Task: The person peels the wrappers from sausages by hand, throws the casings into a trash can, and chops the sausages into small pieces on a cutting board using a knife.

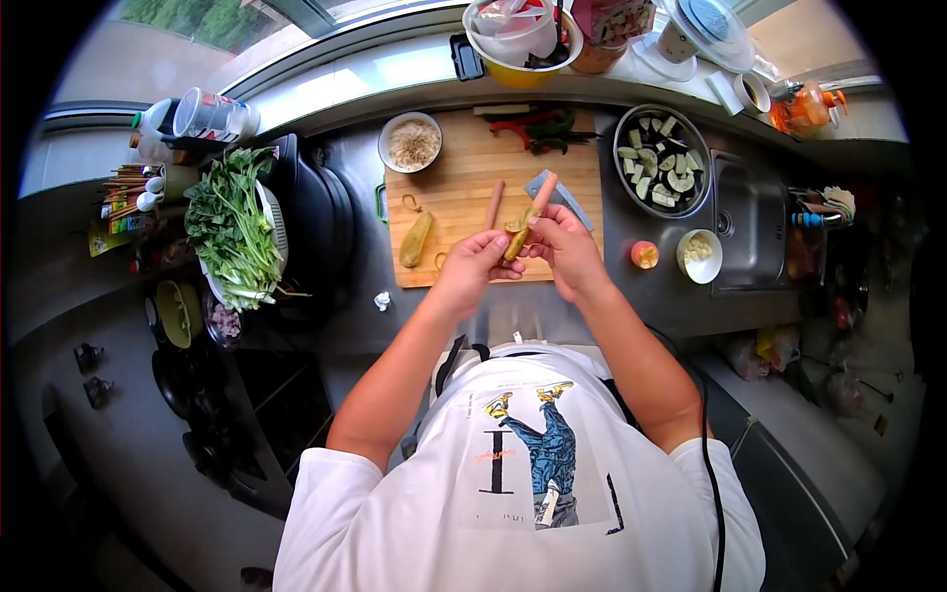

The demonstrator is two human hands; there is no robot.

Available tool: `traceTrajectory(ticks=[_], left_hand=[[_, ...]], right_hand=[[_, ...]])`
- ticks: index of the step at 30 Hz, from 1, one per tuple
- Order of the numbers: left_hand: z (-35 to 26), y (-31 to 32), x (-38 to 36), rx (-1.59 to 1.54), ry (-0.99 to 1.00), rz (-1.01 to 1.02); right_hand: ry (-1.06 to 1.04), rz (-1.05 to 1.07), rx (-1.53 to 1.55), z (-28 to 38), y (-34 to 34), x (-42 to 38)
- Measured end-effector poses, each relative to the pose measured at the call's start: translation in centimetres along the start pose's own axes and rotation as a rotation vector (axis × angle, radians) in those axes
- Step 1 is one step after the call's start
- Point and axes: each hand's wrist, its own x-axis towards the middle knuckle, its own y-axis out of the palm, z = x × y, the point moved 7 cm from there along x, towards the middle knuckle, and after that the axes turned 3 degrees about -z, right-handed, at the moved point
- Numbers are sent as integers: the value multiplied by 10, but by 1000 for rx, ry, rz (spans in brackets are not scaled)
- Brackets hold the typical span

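Vegetable [517,233], yellow-green and kinda pickled-looking, is up in both hands over the near side of the cutting board [449,197]. Left hand [475,264] has its fingertips closed on the lower end, right hand [564,245] is pinching higher up, neither one open wide. I'd guess it's light, soft and a bit slippery, so easy to tear or squash. Best grip imo is a gentle fingertip pinch near each end, no hard squeezing in the middle.

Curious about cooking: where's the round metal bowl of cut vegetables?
In the head view, the round metal bowl of cut vegetables sits on the right, between the wooden cutting board and the steel sink.
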Motion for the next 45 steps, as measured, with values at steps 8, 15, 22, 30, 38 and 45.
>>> traceTrajectory(ticks=[8, 15, 22, 30, 38, 45], left_hand=[[-26, 6, -15, 152, 122, -37], [-25, 10, -10, 252, 209, 44], [-48, 27, -17, 961, 535, -105], [-42, 14, -3, 1277, 418, -131], [-60, 42, -17, 1326, 522, -205], [-64, 48, -18, 965, 510, -201]], right_hand=[[185, 199, 129, -11, 10, -4], [227, 210, 156, -16, 6, -5], [230, 160, 68, -18, 0, -8], [-628, -235, -819, 23, -1, -24], [-564, 245, -654, 50, 38, -41], [-628, 281, -528, 50, 37, -39]])
